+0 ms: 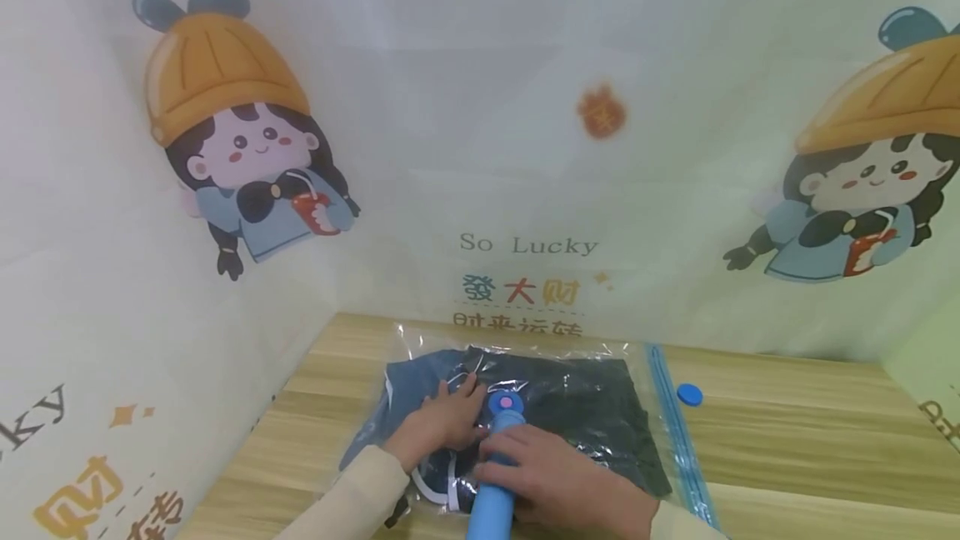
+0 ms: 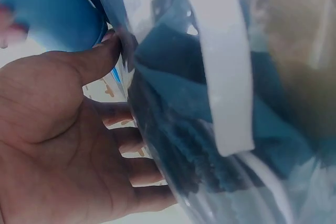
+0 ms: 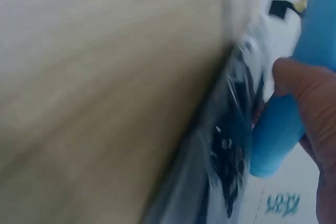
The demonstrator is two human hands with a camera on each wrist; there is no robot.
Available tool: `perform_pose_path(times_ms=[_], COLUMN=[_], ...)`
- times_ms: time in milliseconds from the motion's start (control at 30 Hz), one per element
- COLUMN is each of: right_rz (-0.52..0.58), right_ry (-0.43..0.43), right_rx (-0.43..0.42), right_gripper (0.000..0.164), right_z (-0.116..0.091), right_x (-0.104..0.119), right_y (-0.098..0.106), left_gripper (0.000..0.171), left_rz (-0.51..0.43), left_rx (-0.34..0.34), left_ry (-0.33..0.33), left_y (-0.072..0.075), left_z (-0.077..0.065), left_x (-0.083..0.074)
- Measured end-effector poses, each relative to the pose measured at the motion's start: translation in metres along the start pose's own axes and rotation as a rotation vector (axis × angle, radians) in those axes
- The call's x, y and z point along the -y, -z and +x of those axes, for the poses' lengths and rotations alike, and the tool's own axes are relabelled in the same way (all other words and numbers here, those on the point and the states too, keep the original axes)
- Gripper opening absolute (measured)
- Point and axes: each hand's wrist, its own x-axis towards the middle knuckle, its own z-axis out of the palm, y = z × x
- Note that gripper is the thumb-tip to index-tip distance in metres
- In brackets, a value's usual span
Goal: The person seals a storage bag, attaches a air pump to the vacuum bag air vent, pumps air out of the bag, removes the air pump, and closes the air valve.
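A clear plastic vacuum storage bag [image 1: 600, 350] lies flat on the wooden table, holding folded dark clothes [image 1: 585, 390] and a blue garment [image 1: 426, 369] with white trim. Near its middle is a round blue valve [image 1: 507, 402] with a pink centre. My right hand [image 1: 555, 473] grips a blue cylindrical hand pump [image 3: 278, 129], whose far end meets the valve. Just left of the pump, my left hand [image 1: 447, 417] rests on the bag with its fingers spread. In the left wrist view, its thumb and straight fingers [image 2: 142, 170] touch the plastic.
A blue zip strip [image 1: 678, 432] runs along the bag's right edge. Beyond it a small round blue cap [image 1: 690, 394] lies on the wooden table [image 1: 795, 432]. A printed cloth backdrop [image 1: 675, 273] rises behind the table and along both sides.
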Motion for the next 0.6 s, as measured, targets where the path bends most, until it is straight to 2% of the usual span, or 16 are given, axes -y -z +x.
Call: perform_pose_path(times_ms=[133,200,333,500,600], right_rz=[0.193,0.286,0.465,0.734,0.749], right_ry=[-0.118,-0.214,-0.450,-0.688,-0.747], right_rx=[-0.182,-0.274,-0.417,-0.525,-0.524], right_gripper=[0.060,0.067,0.065,0.058,0.060], right_z=[-0.002,-0.001,0.004,0.016,0.025], right_x=[-0.020,-0.031,-0.050,-0.068,-0.072], right_y=[0.009,0.013,0.022,0.030,0.032], left_gripper=[0.067,0.069,0.073,0.075,0.075], left_rz=[-0.004,-0.007,-0.009,-0.006,-0.009], left_rx=[0.005,-0.003,-0.015,-0.006,0.002], left_ry=[-0.005,-0.012,-0.014,-0.001,0.001], left_y=[-0.001,-0.001,-0.003,-0.003,-0.003], left_z=[0.000,0.000,0.001,0.001,0.000], left_x=[0.001,0.001,0.002,0.003,0.004])
